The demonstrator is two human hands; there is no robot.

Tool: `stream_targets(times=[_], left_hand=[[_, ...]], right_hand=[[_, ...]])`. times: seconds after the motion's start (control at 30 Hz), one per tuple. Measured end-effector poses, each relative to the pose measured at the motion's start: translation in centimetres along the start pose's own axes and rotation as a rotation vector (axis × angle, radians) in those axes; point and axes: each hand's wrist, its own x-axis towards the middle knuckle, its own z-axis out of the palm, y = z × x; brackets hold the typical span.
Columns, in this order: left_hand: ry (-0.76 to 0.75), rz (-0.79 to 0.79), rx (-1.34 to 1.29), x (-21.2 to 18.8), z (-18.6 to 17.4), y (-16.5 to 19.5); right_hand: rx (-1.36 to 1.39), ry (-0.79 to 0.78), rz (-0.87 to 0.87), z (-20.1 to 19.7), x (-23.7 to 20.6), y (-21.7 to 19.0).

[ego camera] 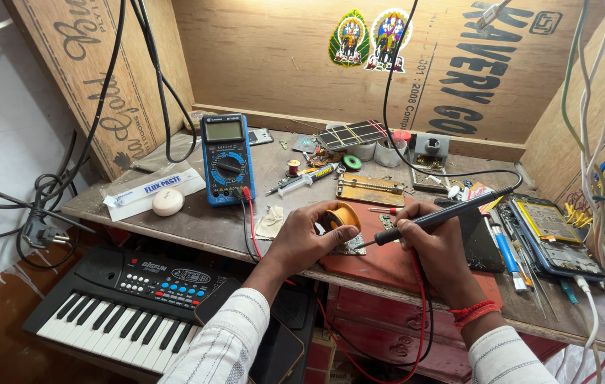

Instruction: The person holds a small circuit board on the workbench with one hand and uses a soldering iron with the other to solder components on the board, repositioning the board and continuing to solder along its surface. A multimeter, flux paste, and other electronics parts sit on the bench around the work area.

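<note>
We see 2 forearms in striped sleeves reaching forward over the tabletop (195,224) edge. Our left hand (307,240) rests palm down, fingers curled in a closed grip. Our right hand (436,245), a red thread at its wrist, lies further right of that edge, fingers pinched pen-style.

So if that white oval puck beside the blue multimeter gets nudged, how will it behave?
The white oval puck looks smooth and rounded, so it would probably slide rather than tip. It lies flat on the wooden bench, so rolling seems unlikely. It sits close to the front edge and looks light, so a firm push might send it off.
</note>
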Motion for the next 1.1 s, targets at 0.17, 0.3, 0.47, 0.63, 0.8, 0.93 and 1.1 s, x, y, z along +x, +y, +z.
stream_targets(times=[0.17,0.3,0.47,0.63,0.8,0.93,1.1], left_hand=[[0.002,-0.001,-0.018,-0.06,-0.03,0.0],[0.025,-0.026,-0.075,-0.14,-0.28,0.19],[0.012,-0.038,-0.096,-0.2,-0.54,0.34],[0.025,-0.03,-0.025,-0.27,-0.43,0.37],[0.02,-0.046,-0.025,-0.35,-0.34,0.49],[0.038,-0.001,0.01,-0.36,-0.31,0.59],[0.031,-0.026,-0.001,-0.38,-0.27,0.67]], right_hand=[[0.014,0.003,0.007,-0.05,-0.04,-0.07],[0.042,0.025,0.013,-0.04,-0.18,-0.3],[0.016,-0.003,0.002,0.06,-0.15,-0.44],[-0.001,0.004,0.002,0.14,-0.02,-0.38],[-0.037,0.03,0.017,0.13,-0.02,-0.33],[-0.02,0.023,0.012,0.11,0.02,-0.22],[-0.012,0.02,0.009,-0.01,0.03,-0.05]])
